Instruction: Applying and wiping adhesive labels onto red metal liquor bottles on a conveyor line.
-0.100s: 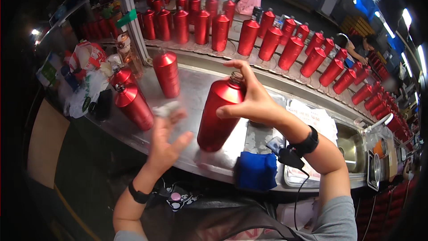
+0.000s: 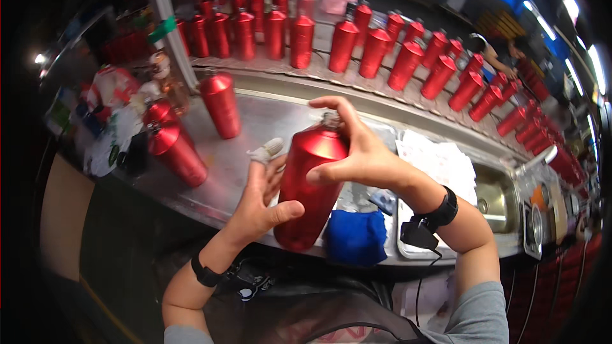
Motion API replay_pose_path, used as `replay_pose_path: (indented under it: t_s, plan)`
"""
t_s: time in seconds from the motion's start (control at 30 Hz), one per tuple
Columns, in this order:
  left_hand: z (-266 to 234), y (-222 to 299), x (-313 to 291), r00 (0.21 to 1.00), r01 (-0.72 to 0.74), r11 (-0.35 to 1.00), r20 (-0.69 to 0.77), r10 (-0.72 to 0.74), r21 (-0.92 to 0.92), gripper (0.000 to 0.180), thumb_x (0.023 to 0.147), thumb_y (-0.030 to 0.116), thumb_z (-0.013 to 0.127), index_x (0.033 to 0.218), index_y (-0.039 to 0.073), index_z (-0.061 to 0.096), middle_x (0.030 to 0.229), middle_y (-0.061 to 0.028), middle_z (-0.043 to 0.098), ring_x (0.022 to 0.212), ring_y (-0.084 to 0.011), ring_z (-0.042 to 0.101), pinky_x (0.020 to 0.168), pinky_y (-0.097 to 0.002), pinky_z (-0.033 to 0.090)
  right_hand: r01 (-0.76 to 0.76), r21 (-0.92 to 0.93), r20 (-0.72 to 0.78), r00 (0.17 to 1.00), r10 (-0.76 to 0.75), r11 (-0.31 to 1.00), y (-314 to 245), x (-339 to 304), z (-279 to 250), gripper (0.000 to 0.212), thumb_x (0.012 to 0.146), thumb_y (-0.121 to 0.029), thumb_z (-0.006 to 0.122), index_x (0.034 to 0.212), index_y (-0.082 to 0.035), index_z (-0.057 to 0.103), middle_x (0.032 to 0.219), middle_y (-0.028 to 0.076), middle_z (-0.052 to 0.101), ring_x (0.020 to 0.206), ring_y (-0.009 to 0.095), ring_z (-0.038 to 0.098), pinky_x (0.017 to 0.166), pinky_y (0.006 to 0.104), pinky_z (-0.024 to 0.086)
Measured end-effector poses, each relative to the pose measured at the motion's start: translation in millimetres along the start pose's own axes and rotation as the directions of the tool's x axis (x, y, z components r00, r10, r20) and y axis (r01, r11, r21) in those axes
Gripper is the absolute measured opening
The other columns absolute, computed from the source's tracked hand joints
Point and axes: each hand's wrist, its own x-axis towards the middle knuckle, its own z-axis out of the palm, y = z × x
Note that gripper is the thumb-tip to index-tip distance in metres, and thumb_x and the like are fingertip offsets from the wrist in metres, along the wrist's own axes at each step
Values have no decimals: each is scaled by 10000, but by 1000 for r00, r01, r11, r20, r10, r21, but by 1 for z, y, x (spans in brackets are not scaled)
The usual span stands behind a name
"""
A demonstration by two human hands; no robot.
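My right hand grips a red metallic bottle around its shoulder, fingers arched past the bare threaded neck and thumb on the near side. The bottle leans slightly over the metal worktop. Beside its left flank is my left hand, fingers spread and thumb passing in front of the bottle; whether it touches is hard to tell. One finger of that hand wears a white covering. Farther left, a red bottle stands alone, and two more red bottles stand close together.
Behind the worktop, several red bottles line a long conveyor. A blue cloth lies at the front edge, near white papers and a sink. Plastic bags crowd the left end. Another person is at the far right.
My left hand has moved right, up to the bottle's side. The held bottle has come lower and nearer in my right hand. The whole view has shifted slightly.
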Motion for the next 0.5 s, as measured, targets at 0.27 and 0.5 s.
replay_pose_path:
  t_s: [0.27,0.5]
  plan:
    - [131,-55,47,975,189,982,118,-187,-10,1047,691,219,858,1464,26,178,1373,-166,429,1274,-245,468,1077,-409,391,-141,-98,-111,985,130,985,29,-110,-97,924,800,-311,797,1513,-109,245,1354,179,440,1310,268,429,1072,412,396]
    - [185,-82,81,937,349,937,6,-349,-28,867,746,197,822,1391,26,268,1269,-148,508,1159,-222,553,982,-387,484,-181,-771,-314,942,-118,610,167,-178,-187,507,803,-278,746,1221,-30,603,993,166,661,1010,311,623,880,433,484]
